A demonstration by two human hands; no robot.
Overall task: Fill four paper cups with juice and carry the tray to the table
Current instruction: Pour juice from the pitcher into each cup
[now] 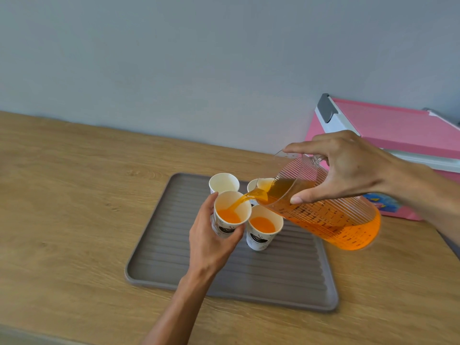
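Observation:
A grey ribbed tray [273, 277] lies on the wooden counter. My left hand [211, 242] grips a white paper cup [230, 215], tilted a little, with orange juice in it. My right hand [348, 168] holds a clear ribbed measuring jug [331, 217] of orange juice, tipped left, and a stream runs from its spout into that cup. Beside it on the tray stands a second cup [263, 227] with juice in it. Behind stand an empty cup [223, 183] and another cup [252, 186] mostly hidden by the jug's spout.
A pink and white box [403, 135] sits at the back right against the grey wall, just behind my right hand. The wooden counter [74, 200] stretches to the left of the tray, and its front edge runs along the bottom left.

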